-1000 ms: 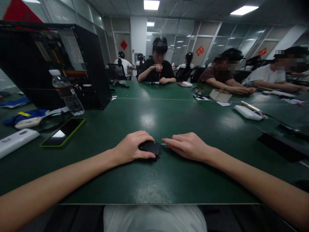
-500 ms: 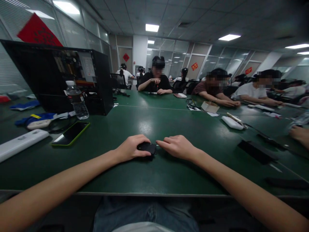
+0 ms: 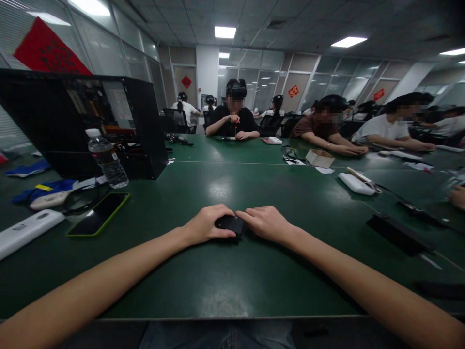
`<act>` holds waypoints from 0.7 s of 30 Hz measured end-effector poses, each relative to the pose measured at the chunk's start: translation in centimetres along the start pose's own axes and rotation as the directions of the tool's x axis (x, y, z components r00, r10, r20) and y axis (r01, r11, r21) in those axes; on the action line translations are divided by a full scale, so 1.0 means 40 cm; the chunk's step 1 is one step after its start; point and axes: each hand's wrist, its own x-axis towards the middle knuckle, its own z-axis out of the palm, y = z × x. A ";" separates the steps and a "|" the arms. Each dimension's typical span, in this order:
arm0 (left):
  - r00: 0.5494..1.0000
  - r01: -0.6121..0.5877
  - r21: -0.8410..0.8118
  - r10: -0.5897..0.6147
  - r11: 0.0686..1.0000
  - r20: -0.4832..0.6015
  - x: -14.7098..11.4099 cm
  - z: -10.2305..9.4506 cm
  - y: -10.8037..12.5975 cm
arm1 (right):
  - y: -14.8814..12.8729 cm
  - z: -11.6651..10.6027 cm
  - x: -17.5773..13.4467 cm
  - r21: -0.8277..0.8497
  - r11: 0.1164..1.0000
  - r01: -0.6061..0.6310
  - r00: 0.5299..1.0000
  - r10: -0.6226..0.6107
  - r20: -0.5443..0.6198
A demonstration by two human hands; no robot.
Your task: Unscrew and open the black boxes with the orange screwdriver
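Observation:
My left hand (image 3: pixel 208 224) grips a small, flat, black box-like object (image 3: pixel 229 223) from its left side, thumb in front and fingers behind. The object is low over the green table, and I cannot tell whether it rests on it. My right hand (image 3: pixel 267 223) is closed, with its index finger extended to the object's right end. Anything between the right fingertips is hidden or too small to name.
To the left are a phone with a green edge (image 3: pixel 99 214), a white long device (image 3: pixel 29 232), a water bottle (image 3: pixel 107 160) and an open computer case (image 3: pixel 147 131). A black bar (image 3: pixel 399 235) lies right. Co-workers sit across the green table (image 3: pixel 218 286).
My right hand has closed the small gap to the black object and now meets its right end. The left hand with the object sits slightly further right in view. The camera has shifted a little.

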 end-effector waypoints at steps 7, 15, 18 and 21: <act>0.986 0.166 -0.067 -0.167 0.984 -0.004 -0.019 -0.041 -0.022 | -0.004 0.018 -0.003 0.134 0.990 -0.050 0.997 0.056 -0.045; 0.937 0.343 -0.136 -0.330 0.929 0.112 -0.029 -0.057 -0.006 | -0.033 0.010 -0.032 0.582 0.809 -0.076 0.972 0.191 -0.139; 0.929 0.366 -0.172 -0.346 0.915 0.134 -0.030 -0.061 -0.010 | -0.031 0.002 -0.032 0.691 0.722 -0.043 0.955 0.232 -0.183; 0.932 0.358 -0.200 -0.335 0.912 0.139 -0.042 -0.059 -0.021 | -0.024 -0.003 -0.036 0.741 0.670 -0.043 0.941 0.277 -0.196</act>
